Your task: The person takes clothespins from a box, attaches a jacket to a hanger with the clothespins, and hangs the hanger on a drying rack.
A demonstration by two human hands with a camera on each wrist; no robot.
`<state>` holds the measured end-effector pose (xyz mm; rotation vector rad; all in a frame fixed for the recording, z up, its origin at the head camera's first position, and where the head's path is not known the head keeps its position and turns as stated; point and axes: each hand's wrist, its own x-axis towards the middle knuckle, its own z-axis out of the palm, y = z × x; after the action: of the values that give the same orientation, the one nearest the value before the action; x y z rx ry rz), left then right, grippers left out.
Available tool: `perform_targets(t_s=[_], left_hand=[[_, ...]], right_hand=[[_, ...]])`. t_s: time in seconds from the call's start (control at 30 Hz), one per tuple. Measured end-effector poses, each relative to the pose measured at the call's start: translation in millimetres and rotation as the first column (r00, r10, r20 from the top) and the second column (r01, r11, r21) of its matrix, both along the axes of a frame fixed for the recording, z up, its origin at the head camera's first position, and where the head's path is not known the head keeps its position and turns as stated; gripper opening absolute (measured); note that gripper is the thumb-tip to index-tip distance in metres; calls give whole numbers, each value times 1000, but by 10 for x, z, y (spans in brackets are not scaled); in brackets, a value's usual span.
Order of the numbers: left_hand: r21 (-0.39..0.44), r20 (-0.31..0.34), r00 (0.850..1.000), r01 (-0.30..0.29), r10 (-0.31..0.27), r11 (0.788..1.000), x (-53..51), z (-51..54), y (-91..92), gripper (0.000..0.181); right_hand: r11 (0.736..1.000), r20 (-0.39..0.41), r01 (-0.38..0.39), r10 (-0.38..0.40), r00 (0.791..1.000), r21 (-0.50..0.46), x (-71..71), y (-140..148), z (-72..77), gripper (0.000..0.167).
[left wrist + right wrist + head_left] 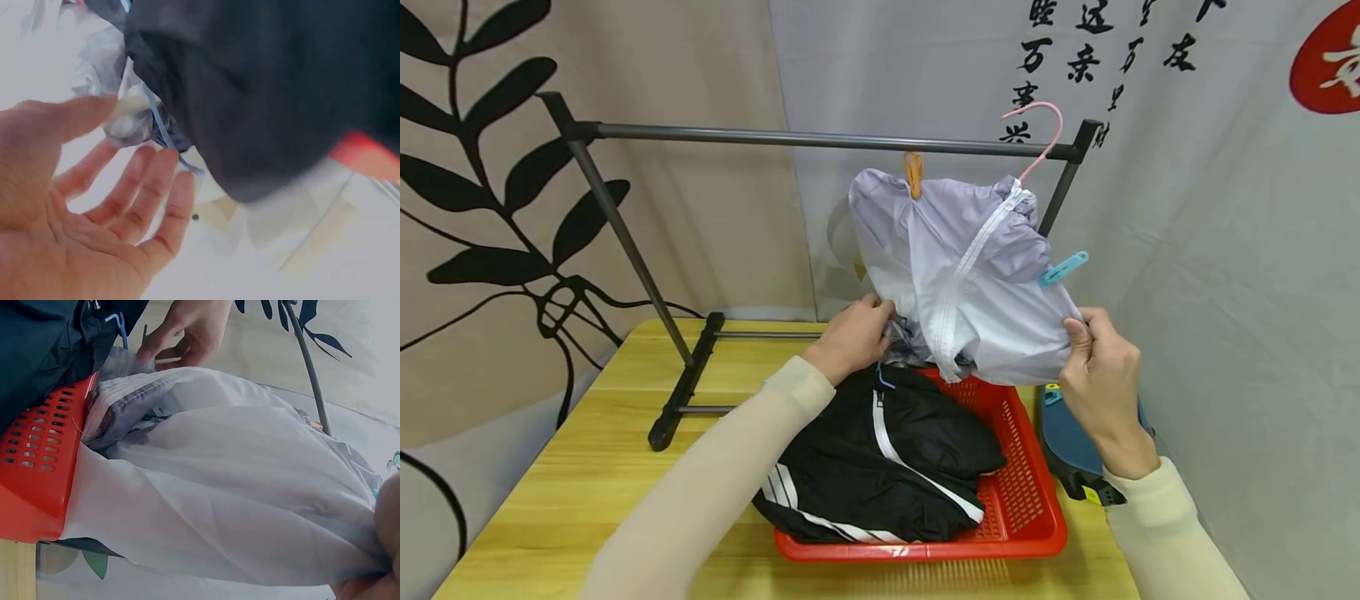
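Note:
In the head view a pale lavender and white zip jacket [992, 292] is on a pink hanger [1051, 137], in front of the rack. An orange clothespin [913, 175] sits at its upper left and a blue clothespin [1064, 268] at its right side. My left hand [853, 337] pinches the jacket's lower left edge; the left wrist view shows thumb and fingers [153, 181] around the thin fabric. With thumb and fingers my right hand [1101, 379] grips the jacket's right edge. Beneath, a black jacket [910, 450] with white stripes lies in a red basket [1037, 492].
A grey metal rack [775, 136] stands on the wooden table [587, 492], its bar behind the jacket. Right of the basket is a dark blue container [1071, 433], partly hidden by my right hand. A curtain [1225, 292] hangs behind the table.

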<state>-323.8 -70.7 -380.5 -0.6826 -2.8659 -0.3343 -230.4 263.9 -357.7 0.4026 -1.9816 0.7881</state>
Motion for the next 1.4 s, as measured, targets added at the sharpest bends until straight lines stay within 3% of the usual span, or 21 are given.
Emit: perform_targets(t_s=[0.1,0.27,0.43,0.53,0.7,0.87,0.93,1.07,1.3,1.4], left_hand=[[26,-1,1000,27,-27,999,38,-7,-83,27],[107,30,999,20,-23,994,153,14,-241,36],[160,0,999,34,-34,986,241,33,-389,27],[175,-4,999,46,-46,984,194,-9,-394,29],[169,36,995,88,-95,982,20,-84,-235,39],[118,12,990,139,-141,983,-67,-65,-70,17],[112,-15,989,147,-147,983,-73,-33,-40,8],[130,-38,992,122,-118,984,-68,48,-15,12],[136,48,995,80,-88,987,28,120,-67,21],[172,48,996,67,-76,983,108,143,-167,20]], right_hand=[[1000,3,7,-7,1000,6,1,17,-13,18],[1000,0,8,-8,1000,2,-3,44,-43,16],[1000,3,14,-14,1000,-6,-6,89,-45,18],[1000,-3,19,-19,1000,-6,-7,109,-42,19],[1000,-7,20,-20,1000,4,8,106,-29,19],[1000,-7,19,-19,1000,-7,36,93,-38,17],[1000,-2,22,-22,1000,-3,44,99,-42,18],[1000,-11,15,-15,1000,-18,28,117,-37,18],[1000,-9,10,-11,1000,-21,18,106,-23,17],[1000,-15,0,-1,1000,-15,26,100,-29,13]])
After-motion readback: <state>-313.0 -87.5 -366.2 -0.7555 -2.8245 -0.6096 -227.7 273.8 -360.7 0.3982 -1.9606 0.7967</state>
